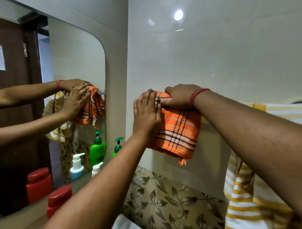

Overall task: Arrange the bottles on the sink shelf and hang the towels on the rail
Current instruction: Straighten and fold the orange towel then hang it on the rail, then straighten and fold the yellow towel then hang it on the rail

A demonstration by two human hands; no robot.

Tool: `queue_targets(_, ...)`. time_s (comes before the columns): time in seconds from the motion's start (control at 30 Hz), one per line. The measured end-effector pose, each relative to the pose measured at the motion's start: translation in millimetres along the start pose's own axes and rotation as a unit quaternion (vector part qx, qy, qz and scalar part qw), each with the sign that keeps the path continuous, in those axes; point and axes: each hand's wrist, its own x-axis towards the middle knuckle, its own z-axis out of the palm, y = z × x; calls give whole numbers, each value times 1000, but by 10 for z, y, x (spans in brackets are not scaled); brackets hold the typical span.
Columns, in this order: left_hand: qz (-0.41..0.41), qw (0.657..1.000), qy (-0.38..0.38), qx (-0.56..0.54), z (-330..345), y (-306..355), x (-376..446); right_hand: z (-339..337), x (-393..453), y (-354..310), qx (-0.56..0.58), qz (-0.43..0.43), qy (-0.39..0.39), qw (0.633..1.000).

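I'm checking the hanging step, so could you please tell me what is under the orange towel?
The orange towel drapes against the wall tile. Whatever it hangs over is hidden by the cloth and both hands, left and right.

Orange plaid towel (179,130) draped over the rail, yellow-striped towel (244,205) hanging beside it

A single wide-angle camera worn on the person's head looks forward and slightly down, close to a glossy cream tiled wall (213,52) that fills the upper right of the frame. Both bare forearms reach in from the bottom edge, so the view sits just behind the hands at arm's length from the wall. A rounded wall mirror (68,65) on the left of the frame reflects the same hands from the opposite side.
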Motion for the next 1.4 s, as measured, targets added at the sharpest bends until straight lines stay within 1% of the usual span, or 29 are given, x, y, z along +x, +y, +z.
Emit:
queue_targets(0.07, 44, 996, -46, 55, -18, -18, 228, 19, -82, 70, -3, 0, 12, 1000)
queue_targets(0.13, 76, 987, -98, 101, -23, -77, 401, 47, -173, 185, 24, -11, 8, 1000)
queue_targets(0.2, 99, 977, -150, 119, -12, -138, 491, 70, -268, 304, 69, -16, -5, 997)
queue_targets(0.23, 103, 974, -163, 121, -6, -154, 504, 70, -306, 348, 85, -15, -11, 996)
queue_targets(0.4, 94, 976, -159, 111, 13, -117, 503, 10, -326, 403, 149, 0, -48, 988)
queue_targets(0.47, 78, 979, -159, 99, 5, -76, 501, -20, -326, 397, 151, 12, -59, 987)
queue_targets(0.53, 54, 983, -148, 91, 5, -23, 460, -41, -384, 392, 125, 22, -55, 990)
queue_targets(0.57, 43, 986, -137, 85, 9, 14, 414, -41, -439, 390, 98, 21, -35, 994)
queue_targets(0.6, 40, 989, -122, 76, 14, 64, 355, -28, -513, 390, 67, 16, 2, 998)
queue_targets(0.7, 75, 993, -77, 49, 36, 296, 152, 102, -859, 361, -3, 18, 154, 988)
queue_targets(0.8, 118, 991, -57, 40, 123, 598, 2, 287, -1315, 369, -10, 74, 260, 963)
queue_targets(0.93, 154, 987, -50, 23, 216, 1043, -145, 567, -1944, 526, -19, 186, 341, 921)
queue_targets(1.03, 192, 981, -33, 5, 288, 1359, -299, 679, -2371, 687, -26, 261, 364, 894)
queue_targets(1.1, 204, 978, -41, 1, 361, 1549, -417, 696, -2598, 772, -26, 293, 365, 883)
queue_targets(1.23, 195, 977, -84, -5, 568, 1786, -614, 748, -2845, 893, -22, 315, 343, 885)
queue_targets(1.4, 137, 981, -121, -70, 742, 2007, -772, 858, -2902, 1034, 5, 313, 330, 891)
